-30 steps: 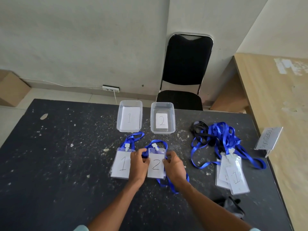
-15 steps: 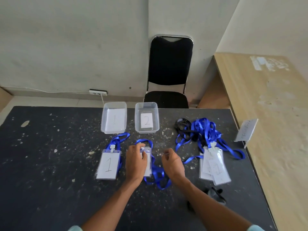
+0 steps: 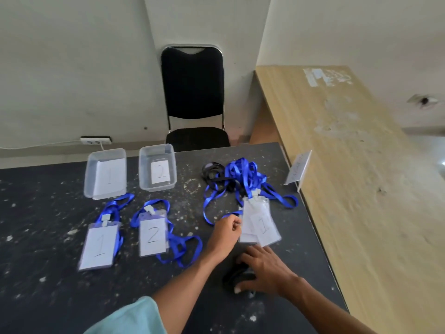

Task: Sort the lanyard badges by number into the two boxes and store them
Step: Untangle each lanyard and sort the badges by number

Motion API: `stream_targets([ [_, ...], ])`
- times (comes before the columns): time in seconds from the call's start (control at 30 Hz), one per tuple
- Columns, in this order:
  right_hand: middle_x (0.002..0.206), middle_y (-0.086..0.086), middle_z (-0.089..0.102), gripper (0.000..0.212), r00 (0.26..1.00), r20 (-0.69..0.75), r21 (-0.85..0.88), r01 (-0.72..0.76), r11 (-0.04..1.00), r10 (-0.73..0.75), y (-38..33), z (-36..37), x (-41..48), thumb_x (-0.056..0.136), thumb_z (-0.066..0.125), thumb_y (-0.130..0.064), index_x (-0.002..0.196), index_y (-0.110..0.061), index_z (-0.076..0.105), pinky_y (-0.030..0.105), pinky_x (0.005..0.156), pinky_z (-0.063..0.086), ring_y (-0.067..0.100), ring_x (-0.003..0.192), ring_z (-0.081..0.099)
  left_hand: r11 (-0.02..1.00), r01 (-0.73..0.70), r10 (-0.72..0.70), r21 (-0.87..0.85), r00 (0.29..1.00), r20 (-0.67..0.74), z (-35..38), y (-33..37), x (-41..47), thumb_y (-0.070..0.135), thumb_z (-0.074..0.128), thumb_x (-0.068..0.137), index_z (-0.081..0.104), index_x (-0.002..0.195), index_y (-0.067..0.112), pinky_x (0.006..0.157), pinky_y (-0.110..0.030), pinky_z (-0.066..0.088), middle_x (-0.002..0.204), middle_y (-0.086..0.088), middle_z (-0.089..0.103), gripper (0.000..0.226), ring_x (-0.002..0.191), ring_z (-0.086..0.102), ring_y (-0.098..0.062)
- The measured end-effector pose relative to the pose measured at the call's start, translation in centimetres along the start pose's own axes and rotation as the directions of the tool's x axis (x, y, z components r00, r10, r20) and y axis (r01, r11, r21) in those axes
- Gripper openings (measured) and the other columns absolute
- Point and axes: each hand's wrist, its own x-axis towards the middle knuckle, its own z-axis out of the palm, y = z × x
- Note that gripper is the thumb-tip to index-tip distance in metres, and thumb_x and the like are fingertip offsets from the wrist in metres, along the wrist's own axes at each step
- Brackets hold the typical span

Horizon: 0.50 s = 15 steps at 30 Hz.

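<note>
Two hands — left [image 3: 226,231] curled at glossy badges [image 3: 262,227], grip unclear, right [image 3: 262,268] flat on black bundle [image 3: 237,277].

Buried under the top card of the badge stack [image 3: 263,225], marked 1: the numbers of the cards beneath. Unclear whether the curled left grip [image 3: 227,231], at the stack's left edge, pinches a card, a strap or nothing. Half covered by the flat right grip [image 3: 265,268]: a dark object [image 3: 237,276], blurred, kind not to be told. Too small and smeared to read: the writing on the slanted sign [image 3: 297,169] at the worktop [image 3: 48,297] edge. Barely legible in the left box [image 3: 106,174]: the label's digit. Lost under the blue lanyards [image 3: 243,172]: much of a black lanyard [image 3: 221,181]. Cut off by the frame: the worktop's left and near sides, both forearms, a pale sleeve [image 3: 134,319].
</note>
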Motion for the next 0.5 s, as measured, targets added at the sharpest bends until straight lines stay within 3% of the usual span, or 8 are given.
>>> stream_targets([
  [0.1, 0.121, -0.002, 0.049, 0.079, 0.998, -0.016, -0.031, 0.058, 0.998, -0.059, 0.6, 1.4, -0.9, 0.071, 0.051, -0.081, 0.137, -0.037, 0.043, 0.037, 0.099, 0.037, 0.019, 0.114, 0.044, 1.0, 0.029, -0.029, 0.013, 0.999, 0.031, 1.9, 1.2, 0.9, 0.01, 0.056, 0.093, 0.065, 0.117, 0.008, 0.087, -0.029, 0.053, 0.11, -0.007, 0.07, 0.026, 0.092, 0.065, -0.016],
  [0.27, 0.118, -0.001, 0.053, 0.053, 0.993, -0.103, -0.033, 0.052, 0.998, -0.055, 0.6, 1.7, -1.4, 0.081, 0.054, -0.05, 0.13, -0.032, 0.049, 0.041, 0.092, 0.039, 0.024, 0.11, 0.048, 0.989, 0.086, -0.085, 0.118, 0.996, -0.013, 3.6, 3.0, 2.3, 0.023, 0.068, 0.09, 0.055, 0.129, 0.011, 0.095, -0.034, 0.048, 0.119, -0.006, 0.06, 0.043, 0.11, 0.059, -0.023],
  [0.4, 0.121, -0.008, 0.053, 0.048, 0.974, -0.209, 0.128, -0.062, 0.99, 0.088, 2.5, 1.8, -2.2, 0.078, 0.049, -0.05, 0.124, -0.036, 0.047, 0.037, 0.09, 0.044, 0.019, 0.113, 0.05, 0.983, 0.134, -0.118, 0.129, 0.985, -0.124, 4.4, 3.3, 3.2, 0.02, 0.071, 0.088, 0.052, 0.116, 0.015, 0.086, -0.038, 0.051, 0.111, -0.004, 0.065, 0.034, 0.105, 0.062, -0.024],
  [0.5, 0.11, -0.013, 0.057, 0.042, 0.908, -0.289, 0.328, -0.203, 0.923, 0.302, 4.8, 1.8, -3.0, 0.074, 0.051, -0.051, 0.115, -0.038, 0.052, 0.034, 0.084, 0.047, 0.016, 0.103, 0.056, 0.977, 0.143, -0.119, 0.157, 0.981, -0.152, 4.4, 3.2, 3.4, 0.011, 0.066, 0.09, 0.052, 0.113, 0.017, 0.084, -0.041, 0.054, 0.11, -0.003, 0.066, 0.027, 0.102, 0.063, -0.023],
])
